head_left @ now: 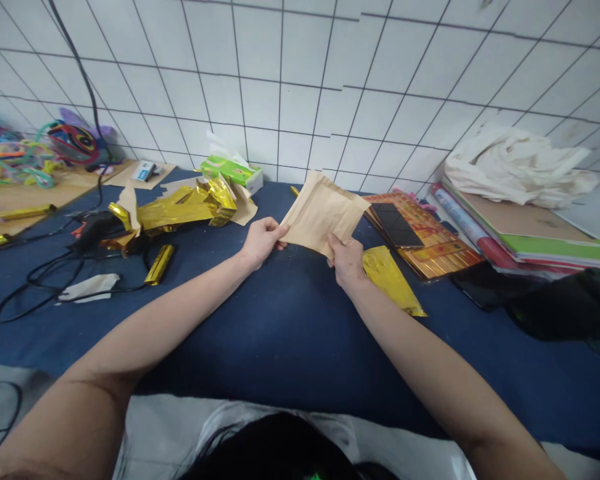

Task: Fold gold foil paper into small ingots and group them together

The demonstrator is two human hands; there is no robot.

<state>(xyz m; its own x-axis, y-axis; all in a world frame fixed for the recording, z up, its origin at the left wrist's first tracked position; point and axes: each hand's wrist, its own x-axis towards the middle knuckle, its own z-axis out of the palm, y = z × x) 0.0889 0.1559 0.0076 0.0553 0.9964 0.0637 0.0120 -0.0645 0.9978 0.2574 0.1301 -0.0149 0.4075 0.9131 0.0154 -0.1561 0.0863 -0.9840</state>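
A folded piece of brown kraft paper (320, 210), perhaps a flat bag, is held up tilted over the blue tablecloth (280, 320). My left hand (264, 241) pinches its lower left corner between thumb and fingers. Along its lower right edge, my right hand (347, 259) grips it with the thumb on the near face. Just beyond the right wrist lies a flat sheet of gold foil (393, 280). Crumpled gold foil (185, 207) with torn brown paper is heaped to the left of my left hand.
A glue gun (93, 230) with a black cable lies left, near a gold roll (160, 265). Behind stands a green tissue pack (235, 172). Rightward are a phone (396, 225), an orange-gold packet (437, 250), stacked books (555, 240) and a white bag (517, 167). A tiled wall closes the back.
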